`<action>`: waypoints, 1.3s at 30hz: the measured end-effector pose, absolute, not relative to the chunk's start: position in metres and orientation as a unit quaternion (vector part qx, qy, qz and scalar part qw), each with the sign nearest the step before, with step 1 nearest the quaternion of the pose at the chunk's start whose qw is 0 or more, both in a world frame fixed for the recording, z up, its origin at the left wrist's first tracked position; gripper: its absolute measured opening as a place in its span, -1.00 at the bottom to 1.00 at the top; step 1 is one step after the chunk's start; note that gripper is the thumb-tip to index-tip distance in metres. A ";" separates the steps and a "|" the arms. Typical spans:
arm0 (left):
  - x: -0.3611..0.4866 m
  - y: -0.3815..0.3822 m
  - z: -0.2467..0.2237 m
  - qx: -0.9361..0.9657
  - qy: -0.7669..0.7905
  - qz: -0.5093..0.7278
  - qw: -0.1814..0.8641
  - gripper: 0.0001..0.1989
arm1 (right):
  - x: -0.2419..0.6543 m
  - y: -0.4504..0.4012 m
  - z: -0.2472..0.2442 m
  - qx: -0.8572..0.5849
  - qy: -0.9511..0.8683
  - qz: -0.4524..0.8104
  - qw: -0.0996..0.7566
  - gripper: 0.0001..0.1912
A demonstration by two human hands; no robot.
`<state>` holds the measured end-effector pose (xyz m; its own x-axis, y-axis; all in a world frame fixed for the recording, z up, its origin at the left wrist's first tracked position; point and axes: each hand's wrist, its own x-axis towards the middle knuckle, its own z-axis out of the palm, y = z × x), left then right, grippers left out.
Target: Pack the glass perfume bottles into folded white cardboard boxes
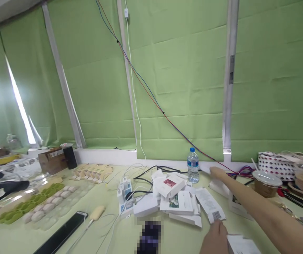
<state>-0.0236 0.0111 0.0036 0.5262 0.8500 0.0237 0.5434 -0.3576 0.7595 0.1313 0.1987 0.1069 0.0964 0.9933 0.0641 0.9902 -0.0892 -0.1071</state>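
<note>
Low in the view, my left hand (215,237) is closed on the near end of a flat white box (210,204) with a barcode. Another white carton (241,244) lies just right of this hand, partly cut off by the lower edge. From the right, my right arm stretches across to the back of the table. My right hand (217,173) is at a white piece (205,170) near the wall; its fingers are small and partly hidden. Below it lies a white carton (218,187). A heap of white boxes (176,201) with flower pictures lies left of both hands.
A water bottle (193,166) stands behind the heap. A power strip (125,197) and cables lie left of it, with a black phone (63,231) and egg trays (31,203) further left. Lidded cups (266,183) and a dotted bag (275,165) stand right.
</note>
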 end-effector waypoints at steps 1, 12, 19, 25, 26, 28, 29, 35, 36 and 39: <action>-0.026 0.011 0.005 0.817 0.422 0.208 0.333 -0.13 | 0.132 0.197 0.112 -0.739 -0.670 0.015 0.066 -0.66; -0.027 0.000 0.030 0.811 0.389 0.386 0.206 -0.72 | 0.143 0.049 0.147 -0.655 -0.694 -0.073 0.290 -0.65; -0.022 -0.002 0.025 0.808 0.427 0.337 0.227 -0.67 | 0.178 -0.056 0.062 -0.640 -0.671 -0.137 0.347 -0.62; -0.018 0.002 0.026 0.770 0.434 0.330 0.333 -0.73 | 0.183 -0.058 0.058 -0.615 -0.711 -0.162 0.301 -0.74; -0.019 0.003 0.027 0.755 0.430 0.345 0.355 -0.72 | 0.180 -0.053 0.062 -0.606 -0.721 -0.154 0.299 -0.75; -0.021 0.004 0.030 0.723 0.419 0.385 0.392 -0.69 | 0.175 -0.041 0.069 -0.596 -0.735 -0.130 0.296 -0.72; -0.023 0.004 0.032 0.706 0.413 0.406 0.406 -0.67 | 0.173 -0.035 0.070 -0.592 -0.740 -0.117 0.296 -0.71; -0.027 -0.001 0.042 0.663 0.378 0.509 0.399 -0.64 | 0.177 -0.029 0.052 -0.561 -0.781 -0.074 0.266 -0.87; -0.027 -0.003 0.044 0.664 0.378 0.517 0.386 -0.66 | 0.181 -0.031 0.048 -0.555 -0.790 -0.057 0.253 -0.90; -0.024 -0.009 0.051 0.650 0.389 0.555 0.344 -0.68 | 0.192 -0.034 0.038 -0.556 -0.804 -0.002 0.210 -0.70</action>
<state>-0.0240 -0.0088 0.0509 0.0808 0.8877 0.4532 0.1245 -0.4601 0.8791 0.1925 -0.0342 0.0381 -0.2935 0.8934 0.3402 0.8951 0.3818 -0.2302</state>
